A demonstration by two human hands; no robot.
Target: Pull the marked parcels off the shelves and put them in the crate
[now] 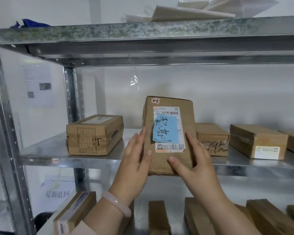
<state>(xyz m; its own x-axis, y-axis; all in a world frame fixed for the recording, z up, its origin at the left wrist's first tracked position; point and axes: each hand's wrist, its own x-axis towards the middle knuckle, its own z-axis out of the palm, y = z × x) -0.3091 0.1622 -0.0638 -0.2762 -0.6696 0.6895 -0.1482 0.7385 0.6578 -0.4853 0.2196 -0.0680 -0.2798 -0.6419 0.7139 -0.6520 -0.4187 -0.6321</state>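
A brown cardboard parcel [168, 106] with a shipping label and a blue handwritten note [165, 131] is held upright in front of the middle shelf [46, 150]. My left hand [136, 163] holds its left edge, thumb over the front. My right hand [193, 160] holds its right lower edge, thumb across the front. No crate is in view.
Other cardboard parcels lie on the middle shelf: one at left [94, 134], one behind my right hand [212, 138], one at right [258, 141]. More parcels [271, 216] stand on the shelf below. Paper and plastic sheets [185, 12] lie on the top shelf. Steel upright [5, 133] at left.
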